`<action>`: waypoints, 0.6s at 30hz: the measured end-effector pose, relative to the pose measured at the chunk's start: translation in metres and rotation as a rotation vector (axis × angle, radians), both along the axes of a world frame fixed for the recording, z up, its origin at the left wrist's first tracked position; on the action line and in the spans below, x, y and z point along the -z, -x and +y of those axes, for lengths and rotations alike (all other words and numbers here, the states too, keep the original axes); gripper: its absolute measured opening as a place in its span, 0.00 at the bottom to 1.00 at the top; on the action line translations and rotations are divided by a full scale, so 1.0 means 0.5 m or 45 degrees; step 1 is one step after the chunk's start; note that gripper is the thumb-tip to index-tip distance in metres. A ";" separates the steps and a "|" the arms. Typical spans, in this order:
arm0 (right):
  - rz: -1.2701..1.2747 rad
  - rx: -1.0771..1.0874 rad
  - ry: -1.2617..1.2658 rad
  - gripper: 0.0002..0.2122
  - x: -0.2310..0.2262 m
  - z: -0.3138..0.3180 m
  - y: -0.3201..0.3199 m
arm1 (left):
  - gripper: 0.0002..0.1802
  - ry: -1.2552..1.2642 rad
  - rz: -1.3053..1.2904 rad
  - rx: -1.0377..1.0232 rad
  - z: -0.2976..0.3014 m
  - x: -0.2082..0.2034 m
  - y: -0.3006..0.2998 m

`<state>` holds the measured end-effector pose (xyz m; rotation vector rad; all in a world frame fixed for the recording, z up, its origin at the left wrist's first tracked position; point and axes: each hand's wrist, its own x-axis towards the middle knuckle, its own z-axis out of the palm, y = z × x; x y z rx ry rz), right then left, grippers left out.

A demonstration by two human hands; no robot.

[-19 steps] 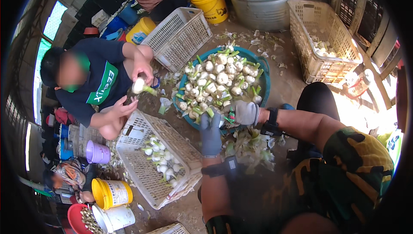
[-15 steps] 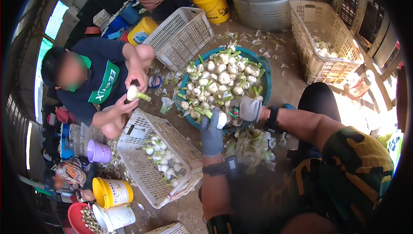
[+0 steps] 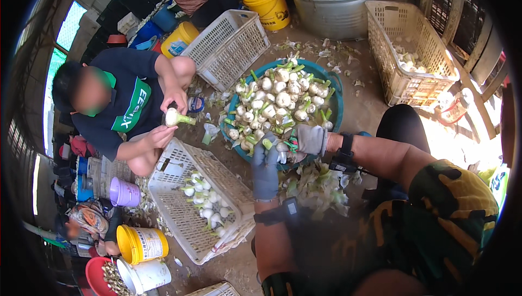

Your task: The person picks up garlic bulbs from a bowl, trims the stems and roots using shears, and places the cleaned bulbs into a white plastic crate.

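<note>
My left hand (image 3: 265,175), in a grey glove, is closed around a garlic bulb whose cut green stem (image 3: 267,144) sticks out above the fingers. Right beside it my right hand (image 3: 311,139), gloved in lighter grey, is closed on a small tool with a green and red handle (image 3: 293,142); its working end is too small to make out, close to the bulb. Both hands are over the near rim of a round teal tub (image 3: 338,112). Heaped in that tub are many white garlic bulbs (image 3: 283,99) with short green stems.
Peeled skins (image 3: 321,190) lie below my hands. Left of me stands a white crate (image 3: 163,179) holding trimmed garlic; a co-worker (image 3: 130,97) behind it holds a bulb (image 3: 173,116). Other crates (image 3: 231,51) (image 3: 391,86), a yellow bucket (image 3: 267,8) and a metal tub (image 3: 331,8) stand farther off.
My right hand has moved slightly left, bringing the tool against the garlic in my left hand. The bulb has turned within the left fingers. The co-worker's hands have shifted on their bulb.
</note>
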<state>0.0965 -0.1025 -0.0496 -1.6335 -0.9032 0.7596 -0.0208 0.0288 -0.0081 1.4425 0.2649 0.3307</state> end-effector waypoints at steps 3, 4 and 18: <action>0.272 -0.106 0.118 0.08 -0.060 -0.013 0.022 | 0.20 0.034 0.003 -0.009 0.016 0.016 0.014; 0.234 -0.072 0.062 0.07 -0.069 -0.022 0.034 | 0.20 0.070 -0.001 0.005 0.017 0.016 0.014; 0.267 0.048 0.203 0.11 0.021 0.005 0.024 | 0.20 0.046 0.026 0.031 0.008 0.002 0.016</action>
